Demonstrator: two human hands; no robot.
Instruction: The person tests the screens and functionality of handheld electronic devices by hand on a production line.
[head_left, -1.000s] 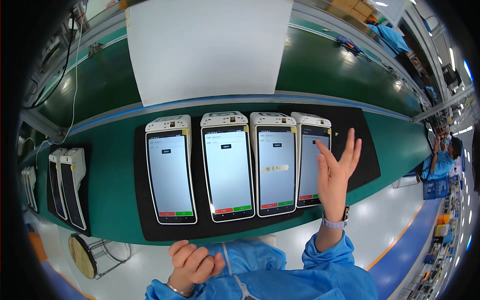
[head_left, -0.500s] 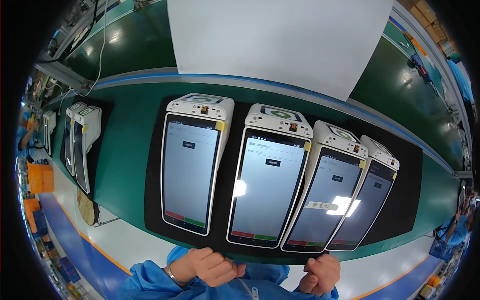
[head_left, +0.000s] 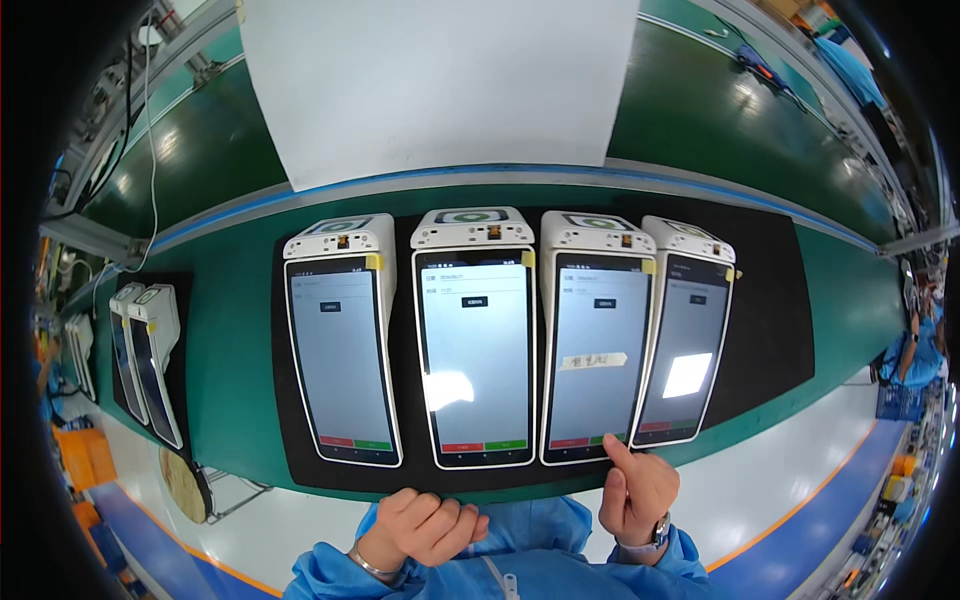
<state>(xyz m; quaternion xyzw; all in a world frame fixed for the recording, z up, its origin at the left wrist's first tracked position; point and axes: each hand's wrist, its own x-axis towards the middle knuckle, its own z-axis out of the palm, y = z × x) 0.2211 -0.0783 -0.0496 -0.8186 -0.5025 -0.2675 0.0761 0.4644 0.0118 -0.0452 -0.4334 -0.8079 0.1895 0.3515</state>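
Observation:
Side by side on a black mat [head_left: 755, 330] stand several white payment terminals with lit touchscreens. My right hand [head_left: 640, 492] reaches up to the third terminal [head_left: 592, 400], its index fingertip at the green button along the bottom of the screen. Its other fingers are curled and hold nothing. A strip of pale tape with handwriting crosses that screen. On its right leans the fourth terminal [head_left: 684, 330]. The second terminal [head_left: 475, 350] has the brightest screen, and the first terminal [head_left: 340, 370] sits farther left. My left hand [head_left: 430, 525] rests in a loose fist near the table's front edge.
More terminals [head_left: 150, 360] stand on another dark mat at the left of the green table [head_left: 225, 350]. A large white board [head_left: 440, 90] rises behind. A metal frame and hanging white cable are at the far left. A round stool [head_left: 186, 485] stands below.
My right hand has risen from below the table edge to the third terminal, its index finger now extended. My left hand stays closed. The whole view has turned and shifted.

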